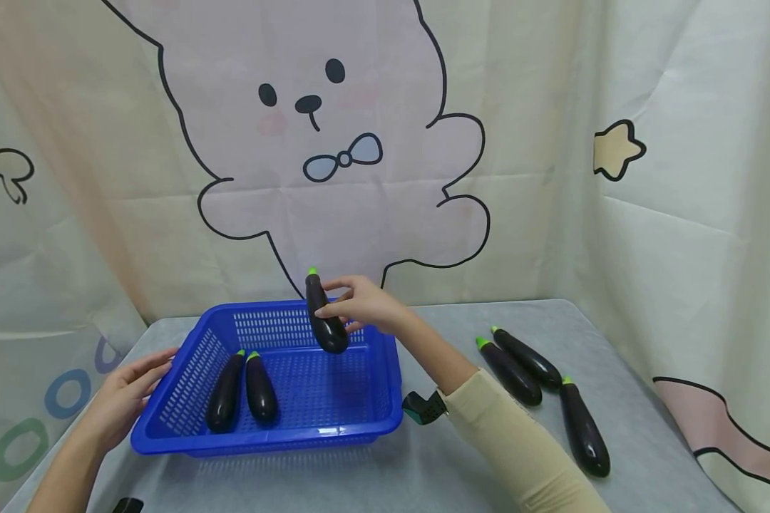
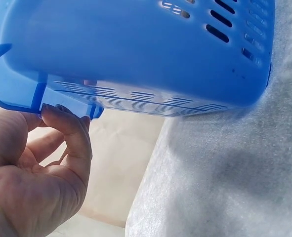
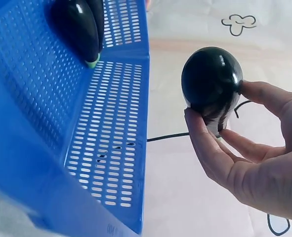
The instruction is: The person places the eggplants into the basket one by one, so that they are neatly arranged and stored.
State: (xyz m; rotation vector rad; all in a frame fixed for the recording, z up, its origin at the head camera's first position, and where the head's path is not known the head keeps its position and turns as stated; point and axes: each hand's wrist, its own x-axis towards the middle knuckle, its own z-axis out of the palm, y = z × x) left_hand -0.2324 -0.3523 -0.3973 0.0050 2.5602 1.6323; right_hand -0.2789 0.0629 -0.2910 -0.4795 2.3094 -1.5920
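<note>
My right hand point(image 1: 363, 304) holds a dark eggplant point(image 1: 324, 313) with a green tip, raised over the back right part of the blue plastic basket point(image 1: 266, 447). In the right wrist view the thumb and fingers pinch this eggplant point(image 3: 211, 76), its rounded end toward the camera. Two more eggplants, one on the left point(image 1: 225, 393) and one beside it point(image 1: 261, 388), lie in the basket's left half. At the basket's left rim is my left hand point(image 1: 123, 395). The left wrist view shows its curled fingers and thumb pinching the rim point(image 2: 17, 94).
Right of the basket, three eggplants point(image 1: 510, 372) point(image 1: 529, 358) point(image 1: 586, 431) lie on the grey table cover point(image 1: 452, 470). A small dark object point(image 1: 128, 505) shows at the bottom left edge. A printed curtain point(image 1: 520, 214) hangs behind the table.
</note>
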